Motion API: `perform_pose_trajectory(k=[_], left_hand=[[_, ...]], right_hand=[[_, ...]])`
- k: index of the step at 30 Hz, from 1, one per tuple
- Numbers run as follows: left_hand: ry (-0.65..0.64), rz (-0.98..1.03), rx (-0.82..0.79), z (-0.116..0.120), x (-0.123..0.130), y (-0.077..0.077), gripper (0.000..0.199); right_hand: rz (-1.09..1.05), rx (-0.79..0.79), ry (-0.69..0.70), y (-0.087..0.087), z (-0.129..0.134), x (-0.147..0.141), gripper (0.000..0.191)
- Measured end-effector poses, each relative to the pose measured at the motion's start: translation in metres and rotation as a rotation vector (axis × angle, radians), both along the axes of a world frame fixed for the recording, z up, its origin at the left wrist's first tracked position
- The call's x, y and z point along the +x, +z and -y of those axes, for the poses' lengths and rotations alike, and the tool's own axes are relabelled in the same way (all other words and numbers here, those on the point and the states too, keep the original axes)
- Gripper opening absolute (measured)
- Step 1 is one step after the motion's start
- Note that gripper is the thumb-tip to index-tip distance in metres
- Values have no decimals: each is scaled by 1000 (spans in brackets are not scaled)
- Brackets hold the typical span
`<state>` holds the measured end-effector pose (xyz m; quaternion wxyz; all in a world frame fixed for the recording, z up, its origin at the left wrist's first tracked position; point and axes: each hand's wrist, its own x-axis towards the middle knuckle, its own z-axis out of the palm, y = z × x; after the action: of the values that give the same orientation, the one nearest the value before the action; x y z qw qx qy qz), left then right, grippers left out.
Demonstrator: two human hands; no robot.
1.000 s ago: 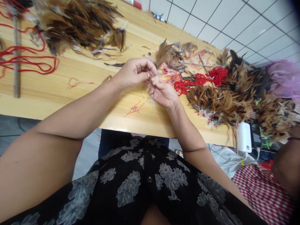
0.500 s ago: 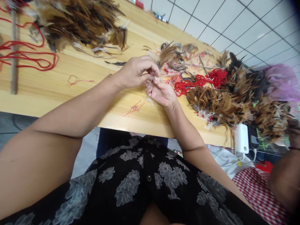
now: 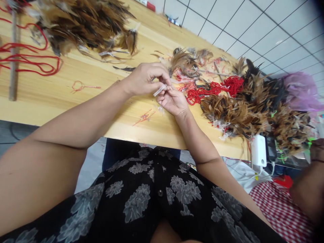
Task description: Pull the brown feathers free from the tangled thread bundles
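My left hand (image 3: 149,78) has thumb and forefinger pinched together at a narrow, whitish translucent strip (image 3: 159,90). Palm up, my right hand (image 3: 174,100) meets it with curled fingers closed on the same strip. Both hands are just above the wooden table (image 3: 121,123), with fingertips touching. Right beyond the fingers lie loose brown feathers (image 3: 183,60) and a tangle of red cord (image 3: 194,95). Some thin reddish threads (image 3: 143,117) are on the table below the hands.
A large feather bundle (image 3: 83,27) lies at the back left, near looped red cord (image 3: 50,69) and a stick (image 3: 14,67). More feather bunches (image 3: 235,109) are at right, by a white power bank (image 3: 259,150). A co-worker's arm (image 3: 307,182) shows at far right.
The whitish strip now sticks out more plainly below my left fingertips, towards me. Both hands stay almost in place, and the co-worker's hand has shifted slightly.
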<state>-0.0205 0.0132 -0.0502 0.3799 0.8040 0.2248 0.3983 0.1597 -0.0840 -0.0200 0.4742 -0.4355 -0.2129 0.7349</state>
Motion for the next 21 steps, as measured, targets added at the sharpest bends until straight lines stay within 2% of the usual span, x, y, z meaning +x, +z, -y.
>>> perform_pose_trajectory(k=[3,9,15,21], left_hand=[[68,36,-56,9,3,0,63],[41,151,-84,11,6,-16,81],[120,202,-46,14,6,-19,69],[82,71,-72,14,-1,-6,62]], right_hand=[[1,-14,-11,1,1,-3,32],[-83,-75,-30,5,2,-7,30],[-30,-56,-17,2,-1,-8,33],[-2,-12,-12,1,-1,-8,36]])
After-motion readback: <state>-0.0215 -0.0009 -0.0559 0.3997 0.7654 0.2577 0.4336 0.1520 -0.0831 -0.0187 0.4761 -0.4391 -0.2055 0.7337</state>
